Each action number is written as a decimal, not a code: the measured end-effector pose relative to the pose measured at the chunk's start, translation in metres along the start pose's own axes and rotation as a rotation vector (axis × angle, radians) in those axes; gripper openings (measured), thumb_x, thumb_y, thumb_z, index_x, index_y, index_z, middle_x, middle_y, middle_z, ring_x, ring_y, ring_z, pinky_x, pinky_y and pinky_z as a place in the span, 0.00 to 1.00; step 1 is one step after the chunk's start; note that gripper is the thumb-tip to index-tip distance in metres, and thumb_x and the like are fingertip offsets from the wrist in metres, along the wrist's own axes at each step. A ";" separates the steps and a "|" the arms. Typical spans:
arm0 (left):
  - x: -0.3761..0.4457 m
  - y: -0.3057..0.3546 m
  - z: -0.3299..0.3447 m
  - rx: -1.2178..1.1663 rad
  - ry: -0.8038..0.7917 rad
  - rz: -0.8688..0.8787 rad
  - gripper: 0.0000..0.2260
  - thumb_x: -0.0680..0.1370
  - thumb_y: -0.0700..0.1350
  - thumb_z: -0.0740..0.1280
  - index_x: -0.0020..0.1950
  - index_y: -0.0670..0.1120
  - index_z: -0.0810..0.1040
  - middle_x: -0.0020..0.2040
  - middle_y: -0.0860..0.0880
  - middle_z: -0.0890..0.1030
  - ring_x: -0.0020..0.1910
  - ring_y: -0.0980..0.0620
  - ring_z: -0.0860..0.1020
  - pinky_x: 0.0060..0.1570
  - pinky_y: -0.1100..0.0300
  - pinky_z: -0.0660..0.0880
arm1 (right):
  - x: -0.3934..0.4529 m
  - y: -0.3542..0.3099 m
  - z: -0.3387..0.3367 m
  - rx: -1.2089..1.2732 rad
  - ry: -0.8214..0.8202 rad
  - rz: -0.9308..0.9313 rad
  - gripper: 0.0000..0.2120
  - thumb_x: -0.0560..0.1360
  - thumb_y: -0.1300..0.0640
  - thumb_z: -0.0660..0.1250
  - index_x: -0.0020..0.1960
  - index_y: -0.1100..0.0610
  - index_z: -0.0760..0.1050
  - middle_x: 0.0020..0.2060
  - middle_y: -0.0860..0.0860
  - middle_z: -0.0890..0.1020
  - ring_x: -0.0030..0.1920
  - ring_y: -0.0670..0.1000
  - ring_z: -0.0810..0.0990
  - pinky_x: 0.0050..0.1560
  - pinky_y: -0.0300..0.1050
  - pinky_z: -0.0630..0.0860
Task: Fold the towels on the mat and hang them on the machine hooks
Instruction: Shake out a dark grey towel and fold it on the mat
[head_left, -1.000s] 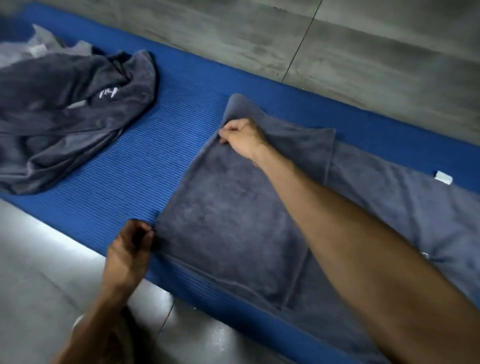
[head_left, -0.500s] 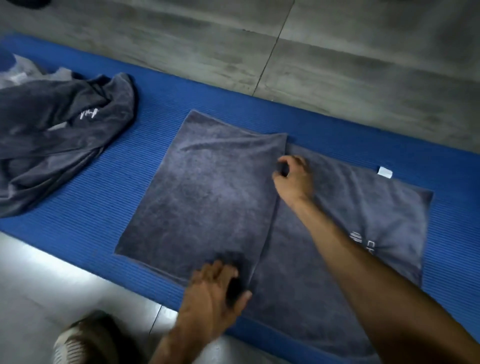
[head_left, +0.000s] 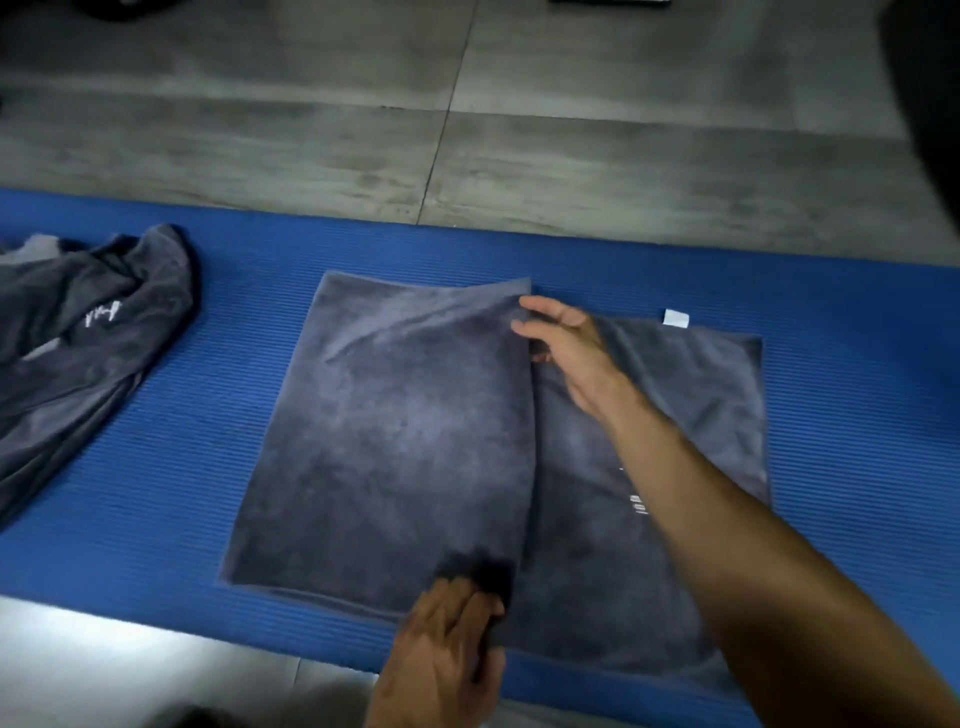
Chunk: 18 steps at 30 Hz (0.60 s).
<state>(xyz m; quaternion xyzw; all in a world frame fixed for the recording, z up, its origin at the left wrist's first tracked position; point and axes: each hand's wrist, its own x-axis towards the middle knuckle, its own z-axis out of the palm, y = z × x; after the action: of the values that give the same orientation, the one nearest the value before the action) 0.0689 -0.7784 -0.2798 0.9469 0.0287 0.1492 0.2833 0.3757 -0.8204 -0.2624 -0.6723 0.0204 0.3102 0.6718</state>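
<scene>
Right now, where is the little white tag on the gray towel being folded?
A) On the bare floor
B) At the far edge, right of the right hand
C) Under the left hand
B: the white tag sticks out from the far edge of the gray towel, right of the right hand.

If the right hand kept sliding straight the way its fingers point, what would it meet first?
The right hand points left, fingertips already at the far corner of the grey towel's folded flap. Going on, it would probably cross that flap, then bare blue mat; the crumpled towels lie much farther.
</scene>
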 end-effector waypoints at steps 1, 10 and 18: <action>-0.001 0.008 0.006 -0.010 0.003 0.068 0.10 0.71 0.44 0.59 0.51 0.53 0.73 0.51 0.53 0.74 0.46 0.51 0.75 0.52 0.63 0.73 | -0.006 -0.001 -0.016 0.039 0.023 -0.012 0.17 0.72 0.63 0.72 0.60 0.53 0.78 0.54 0.53 0.83 0.50 0.49 0.81 0.47 0.40 0.75; 0.007 0.096 0.083 -0.090 -0.137 0.248 0.06 0.75 0.43 0.63 0.49 0.53 0.75 0.39 0.54 0.82 0.36 0.54 0.80 0.36 0.62 0.77 | -0.038 0.016 -0.161 -0.255 0.213 -0.012 0.21 0.71 0.60 0.75 0.63 0.53 0.78 0.62 0.48 0.78 0.61 0.48 0.76 0.63 0.40 0.72; 0.023 0.134 0.104 -0.102 -0.324 0.330 0.09 0.68 0.45 0.69 0.47 0.53 0.82 0.42 0.56 0.80 0.38 0.56 0.77 0.26 0.61 0.71 | -0.051 0.013 -0.200 -0.217 0.270 -0.095 0.20 0.71 0.62 0.74 0.63 0.56 0.78 0.63 0.48 0.75 0.62 0.47 0.75 0.60 0.33 0.72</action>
<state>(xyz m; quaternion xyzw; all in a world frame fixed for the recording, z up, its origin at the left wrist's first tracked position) 0.1174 -0.9425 -0.2830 0.9349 -0.1797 0.0408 0.3033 0.4067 -1.0251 -0.2707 -0.7767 0.0450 0.1855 0.6002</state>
